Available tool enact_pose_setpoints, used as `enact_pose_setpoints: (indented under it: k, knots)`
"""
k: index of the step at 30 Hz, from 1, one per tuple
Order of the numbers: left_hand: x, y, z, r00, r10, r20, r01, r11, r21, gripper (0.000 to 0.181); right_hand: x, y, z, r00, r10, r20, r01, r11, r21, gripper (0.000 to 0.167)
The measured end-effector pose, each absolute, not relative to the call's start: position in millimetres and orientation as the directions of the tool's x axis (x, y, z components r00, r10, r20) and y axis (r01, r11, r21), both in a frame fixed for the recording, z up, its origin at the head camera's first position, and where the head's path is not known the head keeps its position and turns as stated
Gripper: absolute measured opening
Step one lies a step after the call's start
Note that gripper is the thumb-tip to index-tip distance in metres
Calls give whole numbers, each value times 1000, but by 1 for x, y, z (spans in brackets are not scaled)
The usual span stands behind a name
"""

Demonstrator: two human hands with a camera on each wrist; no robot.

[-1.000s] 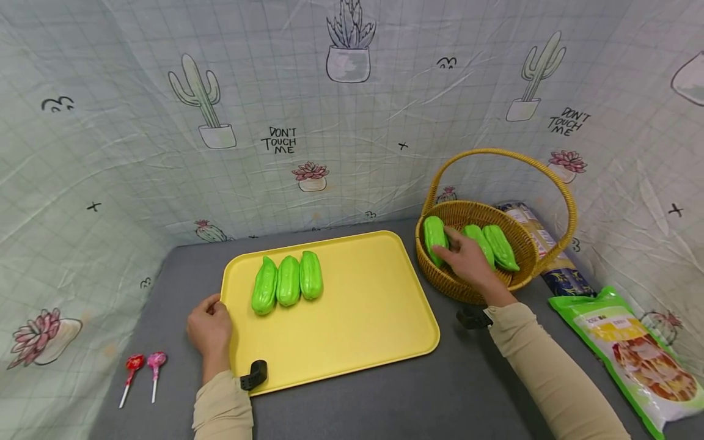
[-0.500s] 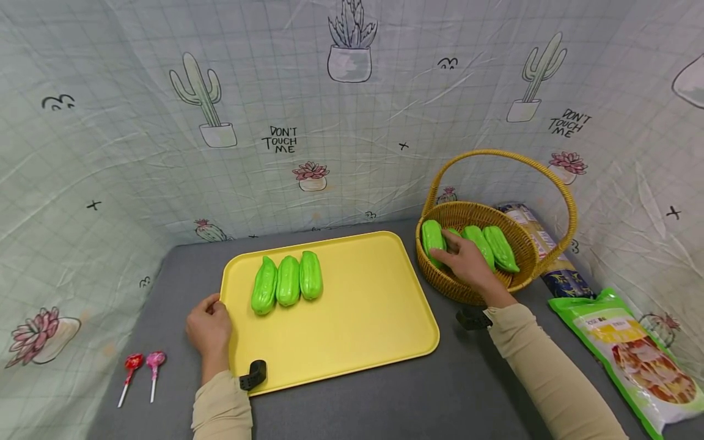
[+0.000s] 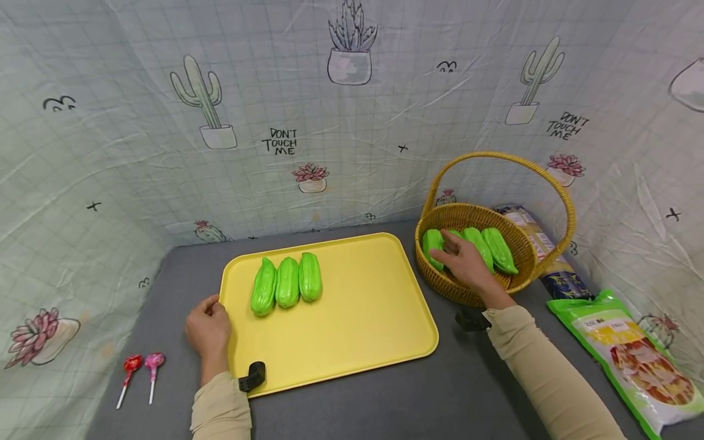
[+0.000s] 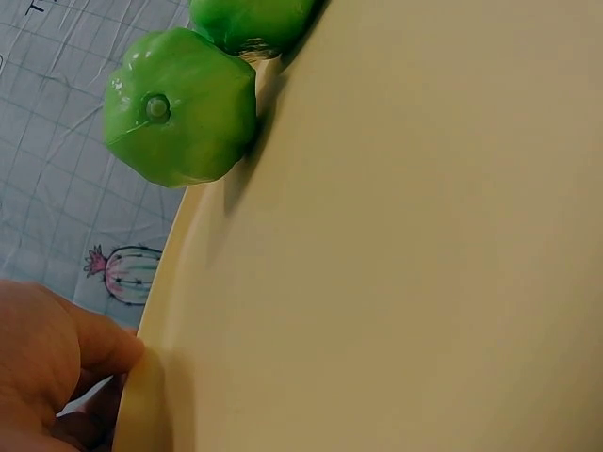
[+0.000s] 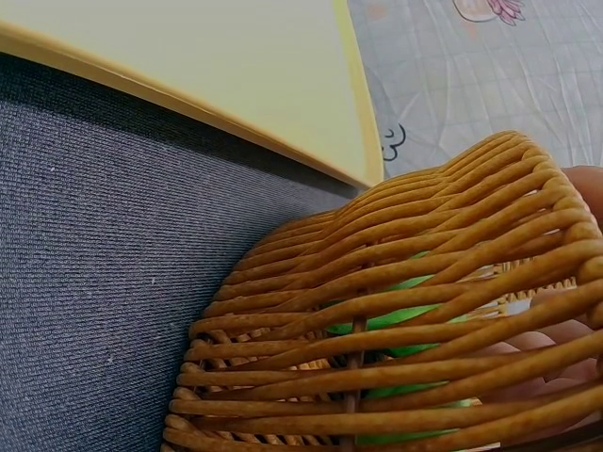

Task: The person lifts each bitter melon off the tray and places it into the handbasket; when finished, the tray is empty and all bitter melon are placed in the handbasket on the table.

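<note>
In the head view, a yellow tray bears several bright green, ribbed, gourd-like vegetables in a row at its left. My left hand grips the tray's left rim, thumb and fingers at the edge in the left wrist view. On the right, my right hand reaches into a wicker basket, thumb over the leftmost green vegetable and fingers on its right side. More green vegetables lie right of it. In the right wrist view, the basket's weave hides most of that hand.
The basket's tall handle arches above its rim. Behind it lies a blue and gold packet, and a green and white food bag is at right. Two lollipops lie at far left. A printed cloth hangs behind.
The leftmost green vegetable in the basket has come down lower, with my right hand barely shifting. Another vegetable beside it has come into sight. My left hand stays on the tray rim.
</note>
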State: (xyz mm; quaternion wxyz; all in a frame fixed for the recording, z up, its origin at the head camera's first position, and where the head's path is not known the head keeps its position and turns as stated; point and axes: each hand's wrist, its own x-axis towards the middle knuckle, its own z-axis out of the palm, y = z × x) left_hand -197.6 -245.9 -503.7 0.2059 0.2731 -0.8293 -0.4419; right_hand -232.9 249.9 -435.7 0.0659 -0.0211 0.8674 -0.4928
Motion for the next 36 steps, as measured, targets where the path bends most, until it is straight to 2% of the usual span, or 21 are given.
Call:
enact_pose_setpoints:
  k: [5, 17, 36]
  knots:
    - [-199, -244, -503, -762, -641, 96, -281, 460, 843, 38, -233, 252, -437, -991, -96, -90, 30, 500, -866, 81]
    - [-200, -243, -501, -764, -637, 106, -280, 475, 834, 38, -233, 243, -428, -998, -63, -15, -23, 559, -829, 80]
    - [-200, -246, -502, -771, -630, 91, -285, 470, 835, 37, -234, 196, -416, -984, -127, 123, -170, 493, -853, 75]
